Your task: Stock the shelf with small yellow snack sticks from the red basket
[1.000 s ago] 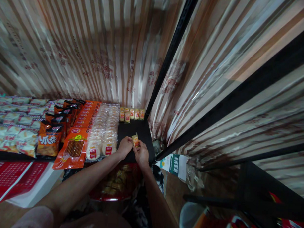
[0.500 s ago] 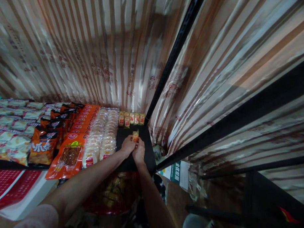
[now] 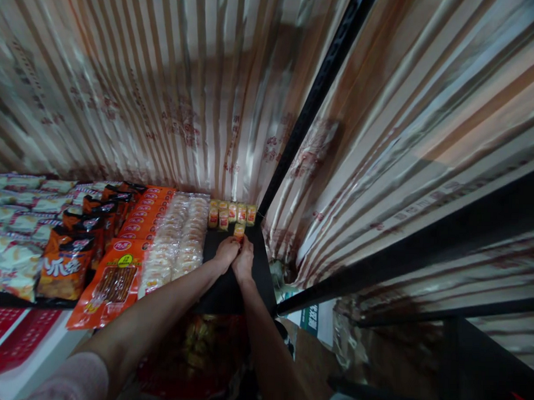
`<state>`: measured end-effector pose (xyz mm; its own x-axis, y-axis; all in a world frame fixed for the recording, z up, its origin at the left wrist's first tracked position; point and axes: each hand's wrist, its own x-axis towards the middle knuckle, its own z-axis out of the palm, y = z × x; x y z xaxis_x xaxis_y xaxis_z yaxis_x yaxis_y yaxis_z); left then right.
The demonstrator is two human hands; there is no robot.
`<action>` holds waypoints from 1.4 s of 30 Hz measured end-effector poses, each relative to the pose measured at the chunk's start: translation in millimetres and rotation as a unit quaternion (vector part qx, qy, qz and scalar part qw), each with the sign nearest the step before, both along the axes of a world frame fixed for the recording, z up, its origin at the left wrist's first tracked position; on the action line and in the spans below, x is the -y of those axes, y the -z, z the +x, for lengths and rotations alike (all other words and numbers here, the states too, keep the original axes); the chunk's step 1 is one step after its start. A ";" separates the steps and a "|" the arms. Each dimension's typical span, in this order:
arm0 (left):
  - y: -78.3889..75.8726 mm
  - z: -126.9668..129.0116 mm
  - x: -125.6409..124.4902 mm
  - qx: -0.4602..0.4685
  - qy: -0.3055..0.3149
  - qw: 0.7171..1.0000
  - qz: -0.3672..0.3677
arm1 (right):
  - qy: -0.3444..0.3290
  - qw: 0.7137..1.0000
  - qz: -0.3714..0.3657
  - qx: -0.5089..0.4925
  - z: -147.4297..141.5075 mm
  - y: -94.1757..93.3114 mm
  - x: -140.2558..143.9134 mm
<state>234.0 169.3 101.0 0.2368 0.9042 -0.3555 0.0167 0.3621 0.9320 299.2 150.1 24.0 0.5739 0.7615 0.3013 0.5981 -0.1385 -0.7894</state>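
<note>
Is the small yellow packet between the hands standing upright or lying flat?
Upright: the yellow packet stands on the dark shelf, pinched between both hands, just before the back row.

This looks like a small shop. At the lower left of the frame a black shelf [image 3: 240, 292] carries neat rows of packaged goods: orange snack bags [image 3: 65, 263], clear packs of rice crackers [image 3: 178, 235] and small yellow packets [image 3: 231, 213] at the back.

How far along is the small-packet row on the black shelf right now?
Done: five small yellow packets stand in a row at the shelf's back edge. In hand: the left hand and right hand together hold one more small packet just in front of that row. Left: most of the black shelf in front is bare, while rice crackers beside it reach the front.
</note>
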 end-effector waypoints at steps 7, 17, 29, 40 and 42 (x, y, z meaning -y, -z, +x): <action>7.9 5.8 -21.4 -0.030 0.036 0.998 0.039 | -0.019 1.000 -0.004 0.018 5.6 -5.4 -17.2; -6.0 8.5 -34.5 -0.079 0.031 0.995 0.052 | -0.031 0.998 -0.023 0.045 11.2 -5.0 -36.8; 5.9 7.1 -46.7 -0.101 0.010 0.992 0.070 | -0.048 0.998 -0.012 0.046 9.0 -9.5 -46.9; 16.0 4.7 -52.0 -0.188 0.072 0.974 0.105 | -0.078 0.996 0.028 0.030 11.0 -1.5 -51.0; 18.8 4.8 -52.4 -0.180 0.077 0.975 0.103 | -0.059 0.997 0.019 0.038 10.8 -1.4 -50.1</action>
